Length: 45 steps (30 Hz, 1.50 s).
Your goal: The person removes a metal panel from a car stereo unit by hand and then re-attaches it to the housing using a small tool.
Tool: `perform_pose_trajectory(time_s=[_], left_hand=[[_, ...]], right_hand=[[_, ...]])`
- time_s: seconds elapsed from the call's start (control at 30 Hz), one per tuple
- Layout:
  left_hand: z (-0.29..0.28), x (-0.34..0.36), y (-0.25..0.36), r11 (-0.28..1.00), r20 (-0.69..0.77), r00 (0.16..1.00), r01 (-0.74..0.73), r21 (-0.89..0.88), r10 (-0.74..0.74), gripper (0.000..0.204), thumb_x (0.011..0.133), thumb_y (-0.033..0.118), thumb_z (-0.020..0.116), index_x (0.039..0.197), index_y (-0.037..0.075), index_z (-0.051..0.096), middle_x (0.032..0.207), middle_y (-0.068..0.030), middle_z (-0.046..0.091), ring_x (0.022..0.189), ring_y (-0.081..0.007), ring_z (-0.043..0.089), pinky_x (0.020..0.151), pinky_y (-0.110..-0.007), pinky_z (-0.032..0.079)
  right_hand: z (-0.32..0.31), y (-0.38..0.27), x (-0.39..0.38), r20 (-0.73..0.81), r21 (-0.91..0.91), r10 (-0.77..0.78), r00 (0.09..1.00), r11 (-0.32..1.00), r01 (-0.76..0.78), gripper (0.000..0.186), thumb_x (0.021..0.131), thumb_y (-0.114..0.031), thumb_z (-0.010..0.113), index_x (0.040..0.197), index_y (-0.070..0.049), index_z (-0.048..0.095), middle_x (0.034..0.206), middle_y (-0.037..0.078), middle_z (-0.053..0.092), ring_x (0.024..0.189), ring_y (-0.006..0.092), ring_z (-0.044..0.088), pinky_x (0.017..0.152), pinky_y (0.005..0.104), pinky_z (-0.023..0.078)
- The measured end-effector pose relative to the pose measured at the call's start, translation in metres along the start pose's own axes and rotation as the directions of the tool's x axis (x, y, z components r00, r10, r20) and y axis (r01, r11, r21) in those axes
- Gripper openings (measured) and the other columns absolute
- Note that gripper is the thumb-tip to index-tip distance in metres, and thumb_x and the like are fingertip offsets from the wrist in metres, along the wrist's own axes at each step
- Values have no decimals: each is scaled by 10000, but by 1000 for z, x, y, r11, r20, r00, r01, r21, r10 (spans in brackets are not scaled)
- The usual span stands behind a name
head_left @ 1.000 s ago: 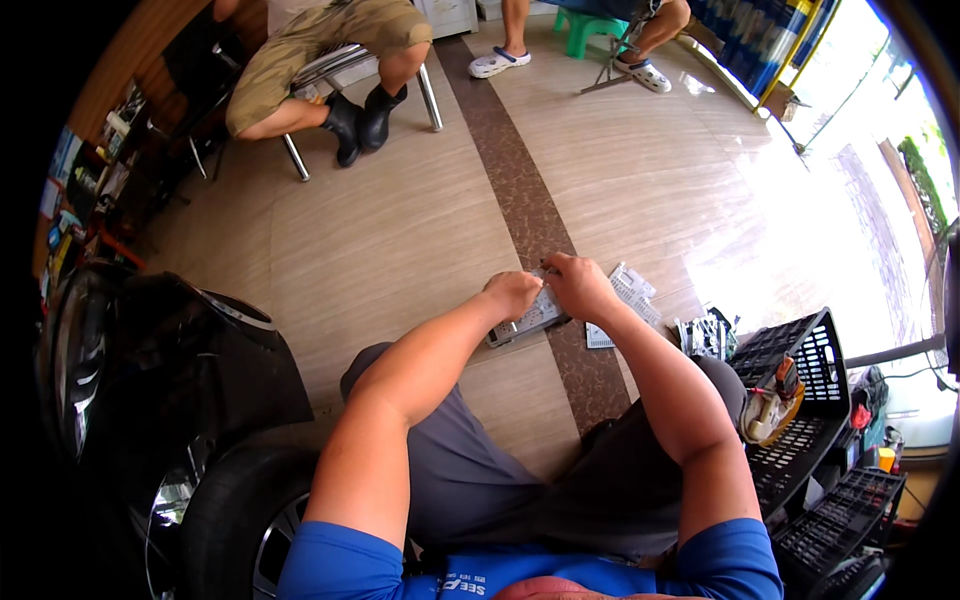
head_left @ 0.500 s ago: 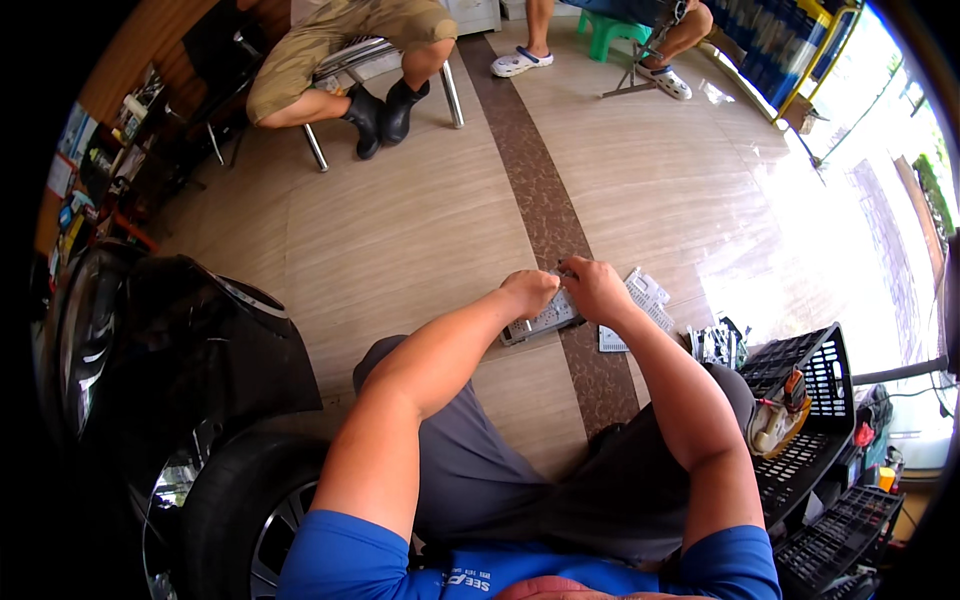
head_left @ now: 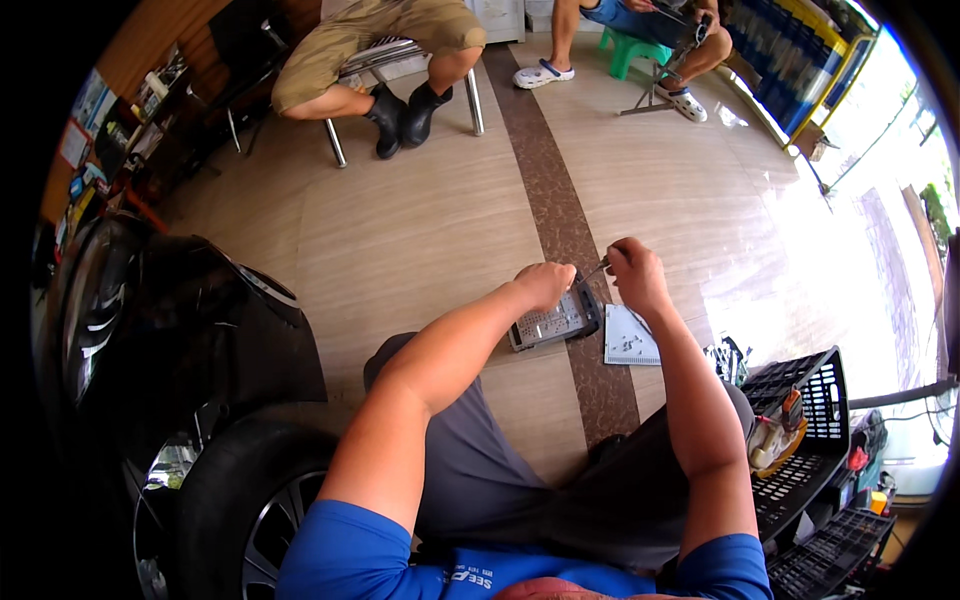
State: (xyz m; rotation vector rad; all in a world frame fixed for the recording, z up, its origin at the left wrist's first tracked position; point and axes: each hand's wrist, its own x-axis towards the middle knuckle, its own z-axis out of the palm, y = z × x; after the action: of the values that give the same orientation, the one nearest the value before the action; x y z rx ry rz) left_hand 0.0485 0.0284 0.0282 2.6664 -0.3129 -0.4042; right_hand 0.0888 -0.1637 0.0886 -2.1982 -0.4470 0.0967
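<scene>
On the floor between my knees stands a flat grey metal electronics case [head_left: 548, 328] with a perforated top and a dark end. My left hand [head_left: 546, 287] is closed on its far edge; the fingertips are partly hidden. Just right of the case and slightly above it, my right hand [head_left: 638, 274] pinches a thin metal tool [head_left: 594, 271]. The tool's shaft points down-left toward the case's far corner, but its exact kind is too small to tell. Beside the case, partly behind my right forearm, lies a pale metal panel [head_left: 628, 340] with small loose parts on it.
A black plastic crate [head_left: 828, 400] with tools stands right of my knee, near a pile of metal pieces [head_left: 730, 358]. At left is a dark car body part [head_left: 230, 340] above a wheel [head_left: 265, 510]. Two people sit ahead, one on a green stool [head_left: 625, 55].
My right hand has lifted away from the case, up and right, with the thin tool now showing. My left hand stays at the case. The view has shifted slightly.
</scene>
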Motion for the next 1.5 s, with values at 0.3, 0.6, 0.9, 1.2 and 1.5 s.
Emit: perform_pose_trajectory(time_s=[0.3,0.6,0.9,1.2,1.5], left_hand=[[-25,-2,2,991,-172,985,-21,-129,-1,112,930,163,561,956,55,553,923,-174,657,908,-354,635,762,-452,489],[-20,-3,5,995,-134,991,-37,-97,24,126,928,184,575,966,67,547,954,-169,662,950,-346,633,800,-447,491],[-23,6,0,922,-225,970,-3,-387,-92,116,909,156,560,942,47,580,865,-151,681,859,-312,664,762,-413,514],[-43,7,19,741,-253,957,-66,-668,-143,78,944,89,501,905,37,542,782,-52,645,712,-115,606,653,-277,506],[-45,5,3,725,-322,933,-108,-680,-163,82,944,101,507,888,50,538,775,-33,637,670,-110,594,582,-271,484]], right_hand=[[-14,-14,-7,49,475,91,995,874,-104,235,972,-101,475,1142,22,579,908,103,684,746,145,646,644,276,533],[6,-7,-11,80,297,28,996,954,-51,279,883,-106,490,1100,-4,635,854,209,686,805,288,680,734,374,529],[3,-24,-17,0,113,51,999,992,-51,268,821,-56,462,988,-7,666,953,251,668,950,400,639,857,441,502],[-7,-35,-14,-34,47,16,999,999,-15,263,796,-45,482,969,14,670,951,260,664,956,409,632,861,445,499],[-37,3,18,-378,4,-175,909,982,190,253,891,-76,523,1127,-49,612,881,254,658,836,410,644,739,456,505]])
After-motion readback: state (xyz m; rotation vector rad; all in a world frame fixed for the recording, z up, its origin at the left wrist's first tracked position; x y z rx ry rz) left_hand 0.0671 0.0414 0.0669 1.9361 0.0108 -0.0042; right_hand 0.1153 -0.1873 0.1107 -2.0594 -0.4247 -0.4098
